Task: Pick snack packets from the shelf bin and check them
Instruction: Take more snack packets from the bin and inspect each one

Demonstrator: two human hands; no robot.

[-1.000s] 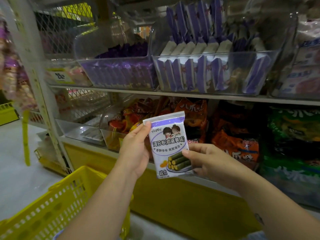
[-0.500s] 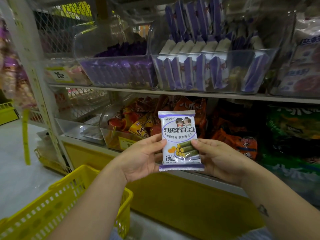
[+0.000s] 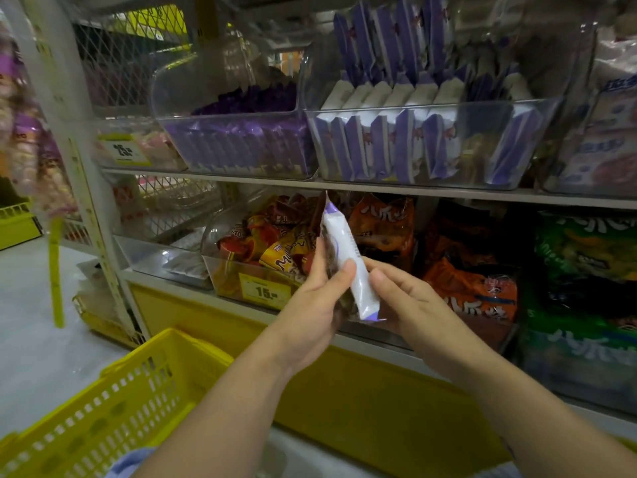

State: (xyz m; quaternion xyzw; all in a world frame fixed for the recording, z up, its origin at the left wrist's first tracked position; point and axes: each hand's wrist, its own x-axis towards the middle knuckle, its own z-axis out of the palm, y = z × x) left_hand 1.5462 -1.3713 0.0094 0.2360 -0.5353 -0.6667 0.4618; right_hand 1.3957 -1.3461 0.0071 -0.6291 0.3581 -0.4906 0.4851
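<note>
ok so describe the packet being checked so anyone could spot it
Find the metal shelf rack, then its lower shelf with the clear bin of red and orange snacks. Just in front of that bin, the left hand and right hand hold one slim packet nearly upright, edge-on to the camera. It is white with purple ends, unlike the orange packs behind it.

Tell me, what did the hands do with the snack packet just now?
The snack packet turned: a moment ago its picture side faced the camera, now it stands edge-on, showing a plain white side. The left hand and the right hand both kept hold of it, shifting grip. The clear bin of purple packets above and the yellow basket stayed put.
</note>
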